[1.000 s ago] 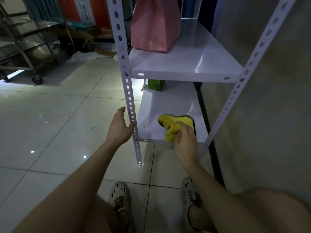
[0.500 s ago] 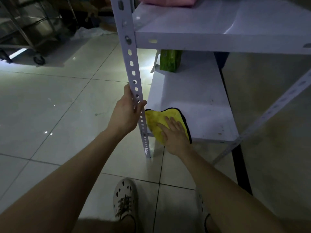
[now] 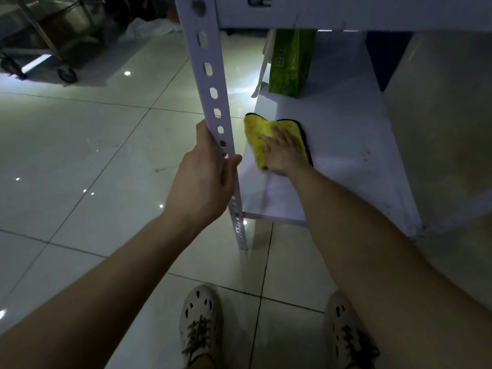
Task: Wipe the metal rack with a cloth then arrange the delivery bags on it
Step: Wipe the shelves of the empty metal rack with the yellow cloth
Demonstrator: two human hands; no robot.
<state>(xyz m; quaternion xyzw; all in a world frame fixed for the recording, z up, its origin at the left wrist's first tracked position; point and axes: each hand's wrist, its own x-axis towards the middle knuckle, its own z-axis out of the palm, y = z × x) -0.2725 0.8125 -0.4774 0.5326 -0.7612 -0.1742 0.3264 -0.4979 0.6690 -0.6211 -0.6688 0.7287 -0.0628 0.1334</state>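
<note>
Cloth (image 3: 254, 137) flattened under my right hand (image 3: 283, 153), fingers (image 3: 277, 134) straight; my left hand (image 3: 202, 182) curled round the rack upright (image 3: 207, 105). A sweep toward the back could topple the green bag (image 3: 290, 62).

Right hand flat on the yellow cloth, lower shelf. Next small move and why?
Probably slide the right hand and yellow cloth rightward across the lower shelf. The cloth sits at the shelf's left edge, and dark specks show on the bare stretch to its right. The left hand grips the upright, and the green bag stands farther back, out of that path.
</note>
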